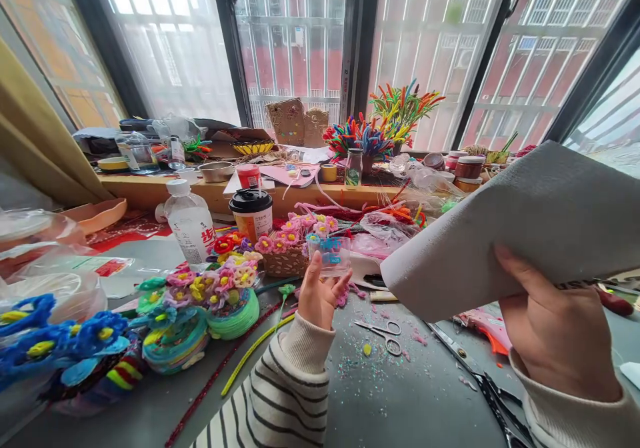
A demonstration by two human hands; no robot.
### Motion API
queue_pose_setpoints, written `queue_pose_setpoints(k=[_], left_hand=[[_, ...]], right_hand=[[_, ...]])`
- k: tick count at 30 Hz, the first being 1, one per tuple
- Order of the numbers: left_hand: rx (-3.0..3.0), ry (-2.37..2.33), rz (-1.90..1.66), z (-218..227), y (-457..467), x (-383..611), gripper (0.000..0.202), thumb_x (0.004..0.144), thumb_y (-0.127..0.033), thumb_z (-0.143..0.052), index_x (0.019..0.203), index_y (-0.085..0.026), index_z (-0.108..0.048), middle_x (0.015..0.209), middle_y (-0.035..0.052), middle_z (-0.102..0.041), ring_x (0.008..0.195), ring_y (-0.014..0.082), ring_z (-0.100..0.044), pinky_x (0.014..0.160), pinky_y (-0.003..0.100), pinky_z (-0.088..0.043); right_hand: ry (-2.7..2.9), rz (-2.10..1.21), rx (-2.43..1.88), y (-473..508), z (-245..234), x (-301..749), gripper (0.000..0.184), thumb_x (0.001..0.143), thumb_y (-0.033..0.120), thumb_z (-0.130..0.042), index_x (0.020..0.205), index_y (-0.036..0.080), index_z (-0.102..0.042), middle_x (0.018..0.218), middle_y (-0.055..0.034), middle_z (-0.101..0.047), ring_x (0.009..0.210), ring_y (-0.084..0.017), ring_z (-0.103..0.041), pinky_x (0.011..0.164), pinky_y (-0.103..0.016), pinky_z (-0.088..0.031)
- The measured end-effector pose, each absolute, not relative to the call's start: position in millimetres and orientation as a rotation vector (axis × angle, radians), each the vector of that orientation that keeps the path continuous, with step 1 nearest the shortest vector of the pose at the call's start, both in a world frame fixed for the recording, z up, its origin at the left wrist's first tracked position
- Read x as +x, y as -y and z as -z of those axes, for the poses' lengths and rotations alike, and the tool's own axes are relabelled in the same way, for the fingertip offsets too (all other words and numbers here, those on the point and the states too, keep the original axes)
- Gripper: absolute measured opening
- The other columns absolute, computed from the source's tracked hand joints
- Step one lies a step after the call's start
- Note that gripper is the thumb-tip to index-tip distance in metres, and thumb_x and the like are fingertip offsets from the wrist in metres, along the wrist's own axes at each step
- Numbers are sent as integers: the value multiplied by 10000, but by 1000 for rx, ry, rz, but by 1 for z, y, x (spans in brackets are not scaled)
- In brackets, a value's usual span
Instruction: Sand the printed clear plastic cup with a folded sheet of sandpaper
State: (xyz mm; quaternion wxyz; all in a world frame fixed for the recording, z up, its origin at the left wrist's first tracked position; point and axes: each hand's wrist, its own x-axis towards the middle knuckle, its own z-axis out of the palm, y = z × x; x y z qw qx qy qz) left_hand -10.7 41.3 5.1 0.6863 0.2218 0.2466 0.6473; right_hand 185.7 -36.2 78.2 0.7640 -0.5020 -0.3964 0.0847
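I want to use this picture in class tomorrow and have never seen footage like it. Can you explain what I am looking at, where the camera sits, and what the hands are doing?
There is no machine here. A camera worn on a person's head looks down at their own two hands over a grey craft table. The right hand holds up a grey felt sheet. The left hand, in a striped sleeve, touches a small clear plastic cup. On the table lie small scissors, pipe-cleaner flowers, a water bottle and a lidded coffee cup.
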Motion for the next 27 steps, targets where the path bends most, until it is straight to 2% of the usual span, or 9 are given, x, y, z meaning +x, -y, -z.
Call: queue_pose_setpoints(k=[2,5,10,14,19,22,27], left_hand=[[469,-574,-1462,-4,-42,-13,394,669,-398,-666,981,-206,-521,1051,66,-544,894,195,-620,745,302,-546],[441,-615,-1504,-7,-42,-14,327,675,-385,-665,918,-210,-533,1022,46,-542,890,180,-610,741,294,-545],[444,-649,-1538,-13,-38,-12,302,690,-351,-654,913,-202,-514,1041,40,-545,874,163,-598,735,304,-535],[589,-746,-1604,-10,-36,-6,398,655,-375,-686,943,-202,-476,1013,48,-548,912,172,-581,809,328,-484],[999,-796,-1987,-9,-31,2,663,522,-195,-784,1063,-248,-404,1170,45,-447,1143,193,-456,963,284,-362],[1091,-787,-2114,-12,-30,2,640,540,-150,-766,1057,-259,-405,1183,40,-408,1165,195,-428,975,284,-352],[1100,-758,-2150,-13,-32,0,660,490,-130,-787,1052,-239,-460,1133,45,-471,1142,219,-455,990,306,-334]], right_hand=[[688,-312,-1029,33,-78,181,376,607,287,-701,962,205,-605,1176,-50,-580,1130,-211,-496,1009,-411,-367],[524,-494,-995,32,-79,177,431,508,239,-758,916,210,-621,1117,-30,-614,1118,-206,-502,1015,-375,-368],[520,-535,-1083,35,-83,176,396,497,261,-761,865,196,-630,976,-37,-664,1065,-222,-541,896,-348,-483],[553,-587,-1083,33,-81,178,358,511,266,-749,840,190,-631,940,-47,-675,1013,-205,-569,785,-290,-534],[601,-829,-1069,31,-72,180,375,492,311,-761,834,225,-633,871,-15,-693,932,-201,-615,677,-263,-567],[638,-890,-1040,32,-70,179,343,504,310,-757,818,233,-640,839,-6,-698,877,-206,-637,695,-297,-572],[665,-915,-1019,32,-71,179,335,532,295,-746,840,217,-642,848,-9,-699,835,-208,-647,711,-325,-570]])
